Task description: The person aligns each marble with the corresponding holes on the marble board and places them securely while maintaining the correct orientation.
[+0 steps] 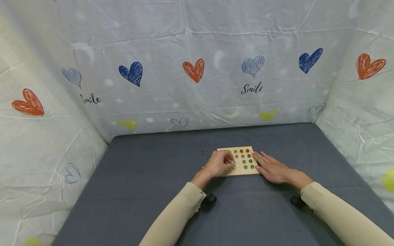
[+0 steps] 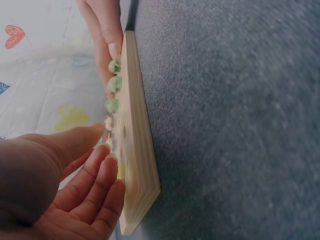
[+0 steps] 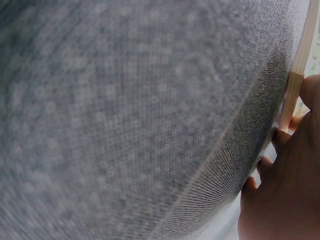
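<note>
A light wooden board with rows of round hollows lies on the dark cloth, glass marbles sitting in many of them. Over the board's left part, my left hand pinches a small greenish marble between thumb and fingertips. In the left wrist view, those fingertips are close over the board's face, and the fingers partly hide the marble. My right hand rests at the board's right edge, fingers extended, with thumb and fingertips touching it. The right wrist view shows the thumb against the board's edge.
Several loose green marbles, one of them a far marble, lie on the cloth left of the board, partly behind my left hand. The dark cloth-covered table meets a white curtain printed with hearts at the back and sides.
</note>
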Motion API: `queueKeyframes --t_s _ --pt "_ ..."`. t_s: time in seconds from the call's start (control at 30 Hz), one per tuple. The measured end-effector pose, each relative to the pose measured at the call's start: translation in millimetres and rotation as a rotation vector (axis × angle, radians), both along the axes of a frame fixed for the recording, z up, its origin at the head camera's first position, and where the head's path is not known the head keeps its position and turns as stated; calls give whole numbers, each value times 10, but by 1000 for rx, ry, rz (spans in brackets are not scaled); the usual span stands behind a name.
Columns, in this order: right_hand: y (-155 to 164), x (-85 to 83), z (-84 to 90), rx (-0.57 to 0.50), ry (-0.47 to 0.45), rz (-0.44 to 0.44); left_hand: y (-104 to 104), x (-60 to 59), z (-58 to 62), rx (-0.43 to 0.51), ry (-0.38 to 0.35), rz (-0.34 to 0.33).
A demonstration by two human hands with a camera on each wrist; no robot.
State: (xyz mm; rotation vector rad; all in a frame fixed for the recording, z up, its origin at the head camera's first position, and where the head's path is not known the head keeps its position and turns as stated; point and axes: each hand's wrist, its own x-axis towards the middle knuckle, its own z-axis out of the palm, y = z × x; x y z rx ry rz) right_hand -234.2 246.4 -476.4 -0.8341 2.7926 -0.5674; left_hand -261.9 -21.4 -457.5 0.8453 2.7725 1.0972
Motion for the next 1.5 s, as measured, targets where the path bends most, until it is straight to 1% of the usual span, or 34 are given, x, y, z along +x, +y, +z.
queueKeyframes --t_s 0.13,0.37,0.53,0.67,0.83,0.93,1.03,1.23,1.4,1.5 --pt "4 10 9 -21 -2 9 30 -3 -17 1 6 -7" --pt "47 -46 -117 17 -17 -16 99 -9 -31 2 2 -8" --pt "61 -94 -174 15 -16 -19 142 -25 -27 0 -6 0" --pt "54 -93 -165 15 -11 -17 159 -24 -21 -11 -16 17" --pt "26 -49 -93 18 -7 -19 179 -30 -30 -31 -14 42" --pt "32 -64 -111 19 8 -15 190 -40 -41 -41 -8 52" --pt "49 -74 -136 10 31 -5 197 -41 -38 -46 0 52" --pt "38 -24 -64 -13 36 16 210 -42 -41 -55 3 59" --pt "42 -46 -94 -9 33 9 211 -48 -43 -58 -6 62" --pt "37 -52 -105 16 25 -5 200 -49 -38 -62 -3 53"
